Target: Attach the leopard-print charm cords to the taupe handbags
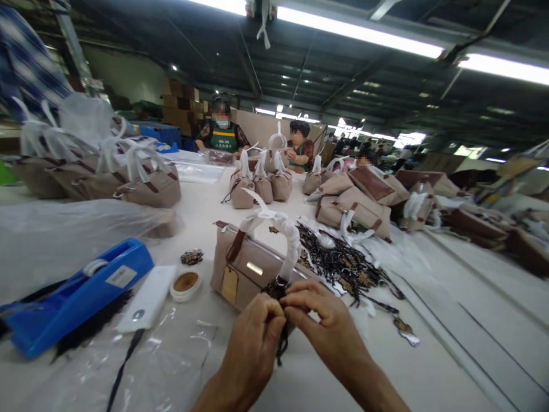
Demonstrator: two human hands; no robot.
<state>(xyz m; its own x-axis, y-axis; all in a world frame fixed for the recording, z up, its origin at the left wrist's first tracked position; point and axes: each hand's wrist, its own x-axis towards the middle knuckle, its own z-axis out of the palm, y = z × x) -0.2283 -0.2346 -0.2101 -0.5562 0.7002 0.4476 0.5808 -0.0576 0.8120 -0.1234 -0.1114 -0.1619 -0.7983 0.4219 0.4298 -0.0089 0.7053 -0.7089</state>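
A beige handbag [266,260] stands in front of me, its handle [292,240] wrapped in white material. A tan tag [230,285] and a small metal plate [254,268] show on its front. At the bag's right side, by the handle's base, my left hand [253,340] is closed in a pinch on a black cord [281,346], whose end dangles below. My right hand [323,317] meets it there, thumb and fingers pressed together on the same cord. The fingertips partly hide a dark piece [274,288] at the handle's base.
Black cords with charms [347,266] lie heaped behind the right hand. To the left are a blue tape dispenser [86,297], a white device [147,298] and a round tin [186,284]. More handbags [148,186] stand farther back; two people sit across the table.
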